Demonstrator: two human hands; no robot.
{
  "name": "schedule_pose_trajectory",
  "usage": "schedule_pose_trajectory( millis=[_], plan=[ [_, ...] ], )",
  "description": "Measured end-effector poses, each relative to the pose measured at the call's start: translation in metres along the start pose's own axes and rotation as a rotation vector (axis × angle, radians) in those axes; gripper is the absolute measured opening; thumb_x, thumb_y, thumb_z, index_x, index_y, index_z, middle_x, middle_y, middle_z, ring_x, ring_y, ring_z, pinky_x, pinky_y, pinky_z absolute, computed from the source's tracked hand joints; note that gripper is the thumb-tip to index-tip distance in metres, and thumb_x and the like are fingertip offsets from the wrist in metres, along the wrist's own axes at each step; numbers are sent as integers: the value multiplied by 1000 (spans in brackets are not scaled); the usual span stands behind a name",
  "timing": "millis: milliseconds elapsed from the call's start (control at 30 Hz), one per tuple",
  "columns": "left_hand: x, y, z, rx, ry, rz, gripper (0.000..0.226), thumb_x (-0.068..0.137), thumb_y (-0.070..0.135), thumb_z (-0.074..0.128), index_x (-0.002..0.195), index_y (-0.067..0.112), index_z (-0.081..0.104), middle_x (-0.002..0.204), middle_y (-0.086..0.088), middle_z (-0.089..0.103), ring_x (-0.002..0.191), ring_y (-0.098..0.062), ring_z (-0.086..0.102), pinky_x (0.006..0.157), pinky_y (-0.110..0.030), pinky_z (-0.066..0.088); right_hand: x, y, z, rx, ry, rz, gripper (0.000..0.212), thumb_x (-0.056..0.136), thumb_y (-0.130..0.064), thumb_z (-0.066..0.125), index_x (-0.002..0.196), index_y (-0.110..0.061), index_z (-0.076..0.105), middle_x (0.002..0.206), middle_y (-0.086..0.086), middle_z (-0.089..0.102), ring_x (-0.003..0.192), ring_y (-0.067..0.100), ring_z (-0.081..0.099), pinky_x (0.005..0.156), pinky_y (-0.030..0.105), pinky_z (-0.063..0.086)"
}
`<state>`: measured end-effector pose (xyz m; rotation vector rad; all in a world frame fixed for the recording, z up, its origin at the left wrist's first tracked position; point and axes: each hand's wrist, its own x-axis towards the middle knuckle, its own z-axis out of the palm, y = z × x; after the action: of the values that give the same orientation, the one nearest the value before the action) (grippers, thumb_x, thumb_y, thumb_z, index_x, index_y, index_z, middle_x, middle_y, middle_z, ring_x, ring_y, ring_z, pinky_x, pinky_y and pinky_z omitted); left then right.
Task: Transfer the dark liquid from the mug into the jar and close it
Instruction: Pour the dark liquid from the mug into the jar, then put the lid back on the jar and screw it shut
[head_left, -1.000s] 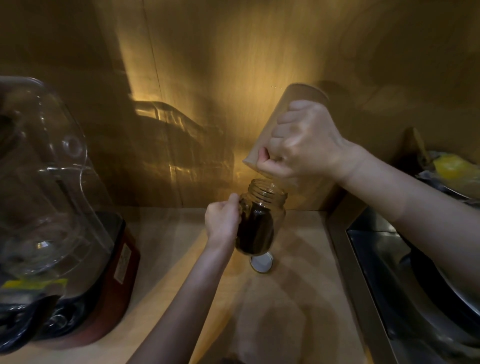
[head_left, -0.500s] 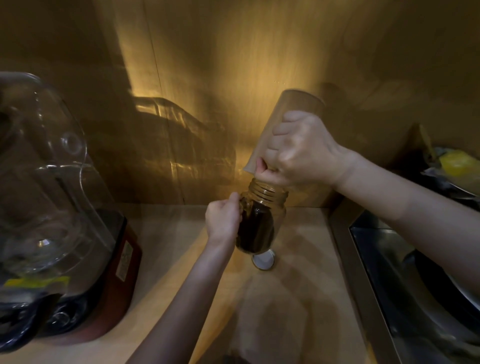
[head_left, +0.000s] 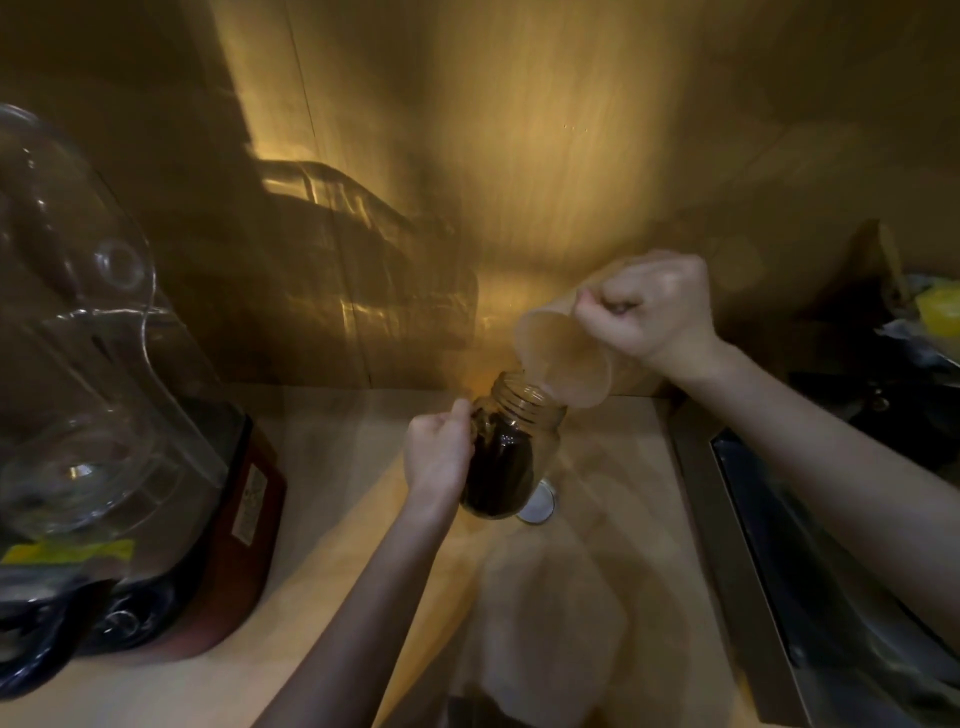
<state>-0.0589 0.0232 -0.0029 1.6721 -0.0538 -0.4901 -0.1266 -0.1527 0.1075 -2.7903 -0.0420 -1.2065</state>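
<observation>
1. I see a blender with a clear jug and a red base at the left of the wooden counter. It stands well apart from both hands.
2. A steel sink runs along the right edge of the counter, under the right forearm.
3. My right hand is raised above the counter, fist closed around the handle of the mug. The wrist is bent so the mug lies tipped on its side, its open mouth facing me and its lower rim just over the jar's mouth. The forearm comes in from the right edge of view.
4. My left hand is closed on the handle at the jar's left side, thumb uppermost, forearm reaching straight up from the bottom of view.
5. The jar stands on the counter, leaning slightly left, open at its threaded neck. Dark liquid fills most of its body; the neck is clear.
6. The lid lies flat on the counter just behind the jar's base, partly hidden by it.
7. I cannot tell whether any liquid is passing from mug to jar.
</observation>
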Motion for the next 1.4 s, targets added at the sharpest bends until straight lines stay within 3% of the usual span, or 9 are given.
schedule_pose_trajectory(
  millis=[233,367,500,667,833,1000,1100,1233,1400],
  plan=[
    [6,-33,-11,10,-23,-27,28,83,24,48,59,13,56,63,-14,50,65,-23,47,67,-36,36,-55,30,52,358,-95,980,50,87,-24,58,47,4,51,50,22,41,51,19,38,53,31,29],
    [16,-62,-18,-9,25,-55,35,84,21,47,50,12,42,40,4,36,41,-10,30,50,-27,30,-78,42,92,557,-57,1388,39,90,-21,57,68,11,58,67,26,53,63,32,50,58,36,41],
    [19,-86,-32,-9,90,-10,38,86,10,46,49,14,39,32,7,37,38,-5,33,46,-18,30,-100,36,135,684,-90,1546,40,92,-17,58,54,-14,47,47,-4,42,50,9,34,53,26,30],
    [21,-99,-33,3,96,-71,14,83,24,45,74,15,52,67,-4,49,60,-9,51,54,-14,40,-124,32,179,680,-174,1620,48,92,-13,51,46,-14,38,47,2,37,45,10,33,49,26,27],
    [19,-95,-15,-17,11,-43,37,74,19,50,38,25,43,41,6,40,44,-5,35,50,-21,30,-134,33,194,704,-116,1690,50,96,-16,49,46,-13,47,33,-9,49,44,4,45,58,24,37],
    [27,-120,-10,-54,99,-173,50,83,3,47,38,24,41,41,8,35,44,-4,32,55,-28,30,-149,26,180,488,-14,1663,30,96,-23,47,91,1,65,81,10,59,80,21,51,70,26,35],
    [30,-132,-10,-47,90,-198,45,82,13,48,37,21,45,35,8,38,41,-5,36,48,-22,32,-186,12,172,440,-298,1390,18,88,-15,54,100,-3,62,99,14,59,90,22,53,72,23,37],
    [31,-139,-7,34,61,-207,31,71,33,47,53,8,46,55,-13,36,55,-21,34,55,-31,28,-224,-3,174,288,-807,1034,72,69,-31,78,132,-14,46,128,6,48,119,23,41,96,37,41],
    [27,-146,-1,69,78,-250,40,84,15,46,45,16,37,49,-4,32,47,-11,32,55,-33,26,-229,-12,174,66,-911,903,84,71,-38,76,140,-13,34,138,6,44,126,25,37,103,37,38]
  ],
)
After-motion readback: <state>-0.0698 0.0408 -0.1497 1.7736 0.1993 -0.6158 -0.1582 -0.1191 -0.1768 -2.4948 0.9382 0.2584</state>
